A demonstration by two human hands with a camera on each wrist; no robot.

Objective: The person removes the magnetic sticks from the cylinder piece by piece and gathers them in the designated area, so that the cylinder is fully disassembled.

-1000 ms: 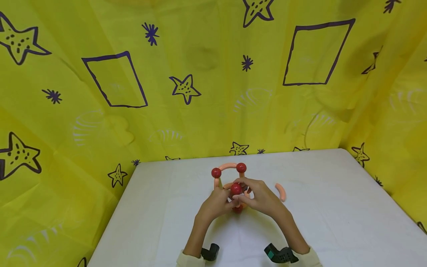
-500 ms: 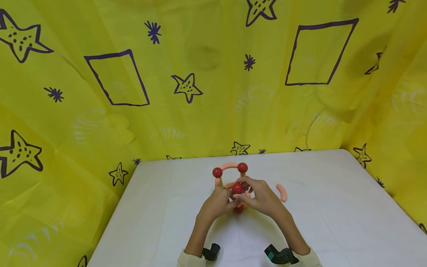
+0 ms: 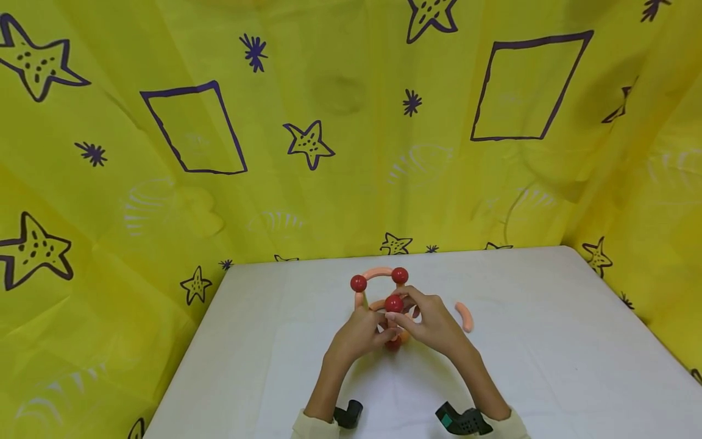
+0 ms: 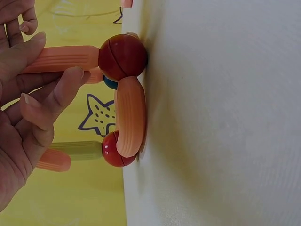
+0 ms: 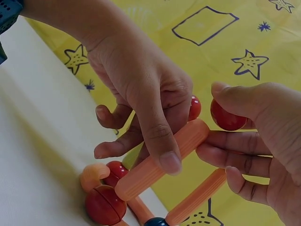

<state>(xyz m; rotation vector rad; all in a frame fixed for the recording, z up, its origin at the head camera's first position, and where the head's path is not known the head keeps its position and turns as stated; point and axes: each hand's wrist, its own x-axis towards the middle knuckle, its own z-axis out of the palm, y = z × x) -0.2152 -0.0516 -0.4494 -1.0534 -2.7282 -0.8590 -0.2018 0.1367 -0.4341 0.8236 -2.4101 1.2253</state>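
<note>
Between the thumb and forefinger of my left hand (image 3: pixel 356 335) is an upright orange rod (image 5: pixel 160 162). Its foot meets a red ball (image 4: pixel 123 57) low on the table. My right hand (image 3: pixel 436 323) pinches another red ball (image 3: pixel 393 303), which hangs just off the rod's upper end in the right wrist view. The rod belongs to a frame of balls and sticks. At its back an orange curved stick (image 3: pixel 378 272) joins two red balls. A yellow-green rod (image 4: pixel 77 150) and a blue ball (image 5: pixel 156 221) are partly hidden.
A loose curved orange stick (image 3: pixel 464 317) lies on the white table (image 3: pixel 548 341), right of the right hand. A yellow cloth (image 3: pixel 351 201) with stars and frames drawn on it hangs behind the table.
The red ball in my right fingers has lifted slightly, and the rod's upper end now shows below it. My left hand keeps its hold on the rod. The head view has shifted a little.
</note>
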